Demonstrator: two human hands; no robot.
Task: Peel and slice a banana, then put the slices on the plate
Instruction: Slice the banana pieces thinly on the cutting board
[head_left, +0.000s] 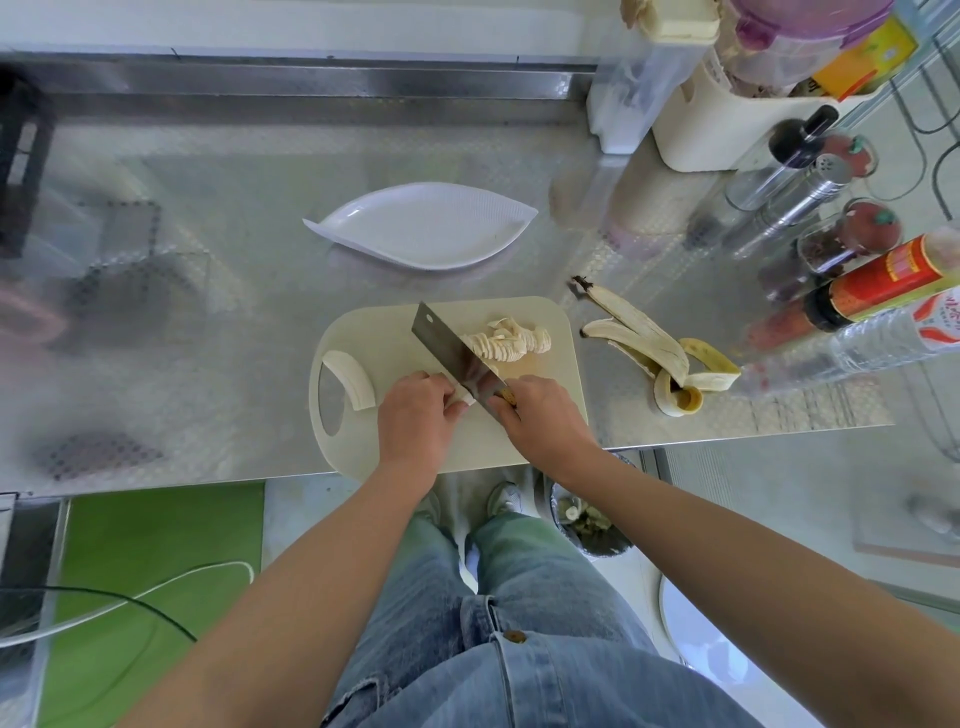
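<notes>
Left hand (415, 410) curled over banana stub (464, 397), pinning it on board (550, 322) so blade had fixed target. Right hand (540, 415) clamped on knife (452, 353) handle, blade down beside left fingertips. Slices (506, 340) heaped right of blade, out of cutting path. Second half (350, 379) parked at board's left edge (probably next). Peel (660, 353) off to right. Plate (426, 228) beyond board, no slices on it yet.

Steel counter (208, 260): white plate (426, 228) far centre, cream cutting board (384, 332) at near edge. Banana peel (649, 338) just right of the board. Bottles and jars (883, 280) clustered right, white tub (727, 135) far right.
</notes>
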